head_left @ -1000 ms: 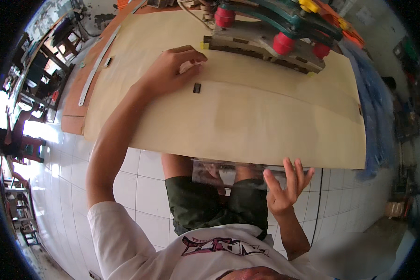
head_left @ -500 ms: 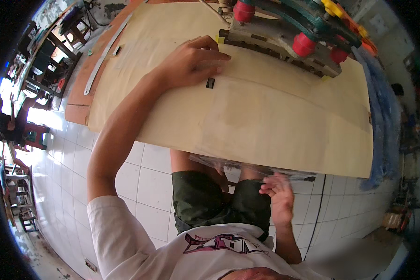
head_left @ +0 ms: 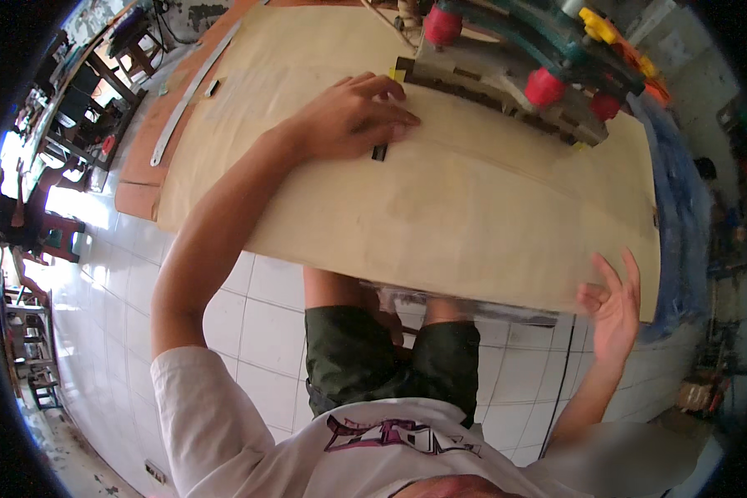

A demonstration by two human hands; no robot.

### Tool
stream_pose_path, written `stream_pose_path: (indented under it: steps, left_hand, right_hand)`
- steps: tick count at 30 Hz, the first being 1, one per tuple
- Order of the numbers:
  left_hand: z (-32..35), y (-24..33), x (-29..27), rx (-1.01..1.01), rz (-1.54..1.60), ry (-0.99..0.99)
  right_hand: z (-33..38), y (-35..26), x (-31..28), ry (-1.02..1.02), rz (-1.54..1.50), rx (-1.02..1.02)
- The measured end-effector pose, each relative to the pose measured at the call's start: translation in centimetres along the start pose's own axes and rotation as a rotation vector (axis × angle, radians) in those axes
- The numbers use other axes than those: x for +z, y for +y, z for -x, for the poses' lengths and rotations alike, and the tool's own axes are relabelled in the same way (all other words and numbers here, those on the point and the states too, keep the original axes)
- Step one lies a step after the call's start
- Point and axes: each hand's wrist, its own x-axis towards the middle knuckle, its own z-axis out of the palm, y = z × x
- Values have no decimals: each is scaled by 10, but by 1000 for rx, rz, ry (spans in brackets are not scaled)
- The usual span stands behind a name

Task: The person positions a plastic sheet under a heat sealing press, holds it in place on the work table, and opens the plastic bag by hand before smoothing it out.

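A white tiled floor (head_left: 249, 332) shows beneath a broad pale plywood sheet (head_left: 473, 207) lying flat under a machine with red knobs (head_left: 515, 66). The left hand (head_left: 353, 116) presses flat on the sheet, fingers together, just before the machine. The right hand (head_left: 610, 311) hovers open, fingers spread, holding nothing, at the sheet's near edge; the sheet looks uncut.

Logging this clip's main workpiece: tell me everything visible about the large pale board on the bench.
The large pale tan sheet of thin board, plywood by the look of it, lies flat on the bench, smooth and unmarked but for a faint crease-like line across it. Its near edge overhangs the white tiled floor. The left hand presses flat on it beside a small dark slot. The right hand, fingers spread, is at the near right edge. A grey machine with red knobs sits on its far side.
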Motion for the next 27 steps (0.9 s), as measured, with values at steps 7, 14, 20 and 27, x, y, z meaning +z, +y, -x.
stream_pose_path:
  steps: [7,14,20,27]
  left_hand:
    - [-4,-1,3,-66,-25,53]
    - [-3,1,-2,-121,-87,16]
    - [-10,4,-4,-167,-31,-6]
    - [-9,-1,-2,-156,-58,-3]
  right_hand:
    - [-118,-25,-15,-294,377,359]
    - [-158,-10,3,-435,550,311]
    - [-149,0,7,-276,655,256]
    - [-151,5,8,-227,642,229]
